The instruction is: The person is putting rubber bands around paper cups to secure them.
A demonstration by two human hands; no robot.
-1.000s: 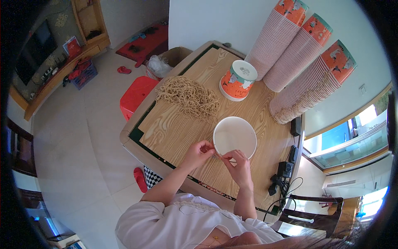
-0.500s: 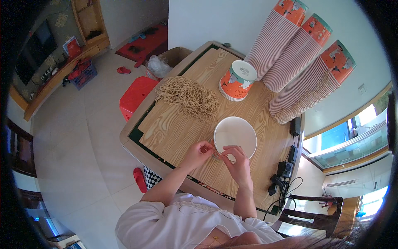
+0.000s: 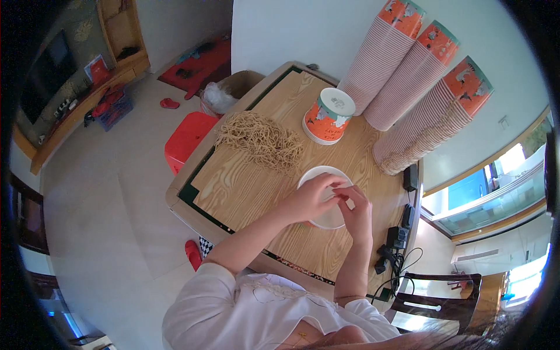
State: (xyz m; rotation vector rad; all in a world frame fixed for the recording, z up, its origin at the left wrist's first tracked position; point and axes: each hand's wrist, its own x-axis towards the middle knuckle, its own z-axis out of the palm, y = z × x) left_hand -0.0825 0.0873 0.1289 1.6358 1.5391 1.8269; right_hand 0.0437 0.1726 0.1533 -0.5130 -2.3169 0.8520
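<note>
White bucket [image 3: 328, 219] stands mouth up in front of my chest, on the wood-grain surface [image 3: 248, 201]; I take it as the clock's centre, with 12 straight away from me. My left grip [image 3: 315, 197] reaches over it from 8 o'clock, my right grip [image 3: 357, 214] from between 5 and 6. Fingers curled, both are nearly closed, their tips meeting above the opening — what may be pinched between them is hidden, so I cannot tell whether either holds anything.

Just off at 4 o'clock, black adapters [image 3: 397, 237] and a tangle of cables lie along the edge. At 10, near the bucket but apart from it, tan string [image 3: 259, 143] sits in a loose heap. At 12 a short nest of orange printed buckets [image 3: 326, 121] stands upside down.

Farther out, from 1 to 2 o'clock, rise three tall nested stacks [image 3: 389, 79], bottoms up, with tan strands along the side of the nearest. Past the edge, a red stool [image 3: 189, 137] is at 10 and an open cardboard box [image 3: 248, 83] at 11 — then, on the floor beyond, a red mat [image 3: 210, 65].
</note>
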